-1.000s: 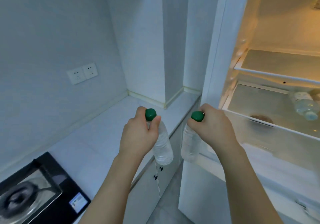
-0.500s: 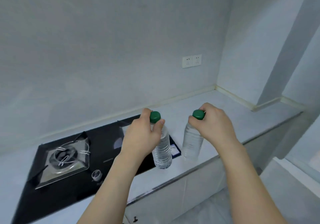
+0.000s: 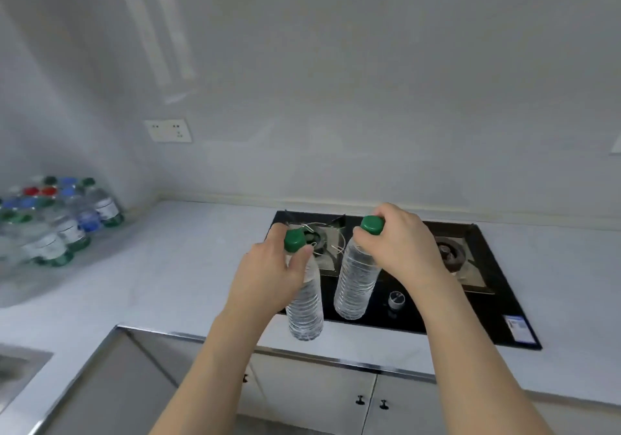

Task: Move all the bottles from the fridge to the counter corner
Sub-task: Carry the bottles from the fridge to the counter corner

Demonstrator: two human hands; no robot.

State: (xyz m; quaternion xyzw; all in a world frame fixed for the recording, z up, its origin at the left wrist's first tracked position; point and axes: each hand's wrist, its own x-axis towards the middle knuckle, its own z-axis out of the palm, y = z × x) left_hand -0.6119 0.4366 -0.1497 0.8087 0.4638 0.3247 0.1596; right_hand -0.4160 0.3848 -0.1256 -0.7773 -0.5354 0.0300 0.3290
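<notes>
Pale grey walls wrap a white stone bench (image 3: 174, 266), with a black glass gas hob (image 3: 484, 313) set into it and a steel sink (image 3: 16, 367) peeking in at lower left. Both arms are out front, each carrying a bottle by the neck! The left hand (image 3: 268, 273) curls its fingers round the neck of a clear ribbed plastic water bottle with a green cap (image 3: 304, 303); the right hand (image 3: 400, 243) pinches the neck of a second clear green-capped water bottle (image 3: 356, 283) just below its cap. Both bottles hang upright in the air over the front of the hob, near each other but apart.

Over in the far left corner waits the crowd of clear bottles with green, blue and red caps (image 3: 57, 223), packed close against the wall. That looks like the target. To do this carry well, I'd keep both bottles hanging plumb, swing them left well clear of the hob's pan supports, and set them down at the open near edge of the cluster, one at a time, so no neighbour gets knocked over. A neck grip lets a bottle swing, so a slow landing pays.

Compared with half a second ago, the view has swept left: the hob now sits under the hands, the corner stockpile and sink have come into sight, and the grips are unchanged.
</notes>
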